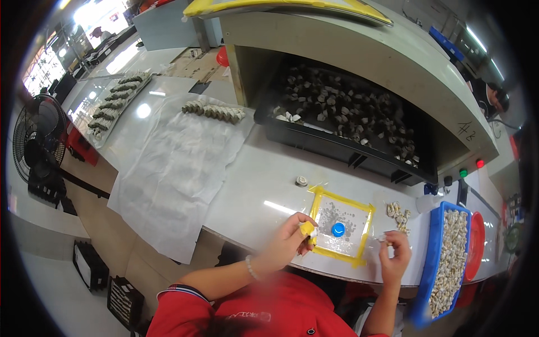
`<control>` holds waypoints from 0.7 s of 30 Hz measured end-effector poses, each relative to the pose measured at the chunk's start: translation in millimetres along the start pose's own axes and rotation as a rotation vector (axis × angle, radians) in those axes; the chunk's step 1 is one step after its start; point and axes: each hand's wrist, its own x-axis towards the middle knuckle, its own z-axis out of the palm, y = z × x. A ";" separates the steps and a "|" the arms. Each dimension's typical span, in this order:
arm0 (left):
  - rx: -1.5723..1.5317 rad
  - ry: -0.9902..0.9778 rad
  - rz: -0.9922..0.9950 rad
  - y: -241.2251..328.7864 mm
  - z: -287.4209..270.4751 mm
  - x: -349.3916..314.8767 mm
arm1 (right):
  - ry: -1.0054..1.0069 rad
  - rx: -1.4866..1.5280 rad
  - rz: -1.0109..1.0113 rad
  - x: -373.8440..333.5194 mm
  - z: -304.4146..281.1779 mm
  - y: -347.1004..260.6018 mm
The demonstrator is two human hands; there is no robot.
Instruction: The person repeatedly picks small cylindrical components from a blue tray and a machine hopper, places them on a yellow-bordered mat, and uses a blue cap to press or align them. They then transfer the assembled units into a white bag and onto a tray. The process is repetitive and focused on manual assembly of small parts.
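My left hand (pixel 292 235) is closed at the left edge of a sheet framed with yellow tape (pixel 368 224). Yellow patches, perhaps finger covers or tape, show at its thumb and fingertip, with a small white piece (pixel 314 233) between them. Beyond the sheet's right edge, my right hand (pixel 396 254) pinches another small white piece (pixel 382 238). On the sheet sits a round blue cap (pixel 338 230) among grey spots. Just past my right hand lies a little heap of whitish pieces (pixel 399 214); their exact kind is too small to tell.
A blue tray (pixel 434 247) full of whitish pieces stands at the right, beside a red basin (pixel 476 241). Ahead, a black tray (pixel 331 143) of dark and white pieces sits under a metal housing (pixel 359 42). White paper (pixel 168 157) bears rows of pieces (pixel 213 110). A fan (pixel 39 135) stands far left.
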 end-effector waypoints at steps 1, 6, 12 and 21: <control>0.040 -0.012 0.015 -3.0 -1.8 2.0 | -0.040 -0.039 -0.061 0.0 10.1 -6.5; 0.170 -0.092 0.066 -13.3 -12.3 -2.7 | -0.165 -0.172 -0.166 -7.8 27.3 -10.8; 0.269 -0.210 0.058 0.1 -9.4 -3.0 | -0.187 -0.225 -0.214 -10.0 21.1 -9.6; -0.094 -0.181 0.073 -18.2 -19.4 10.4 | -0.246 -0.298 -0.121 -0.4 18.5 -10.5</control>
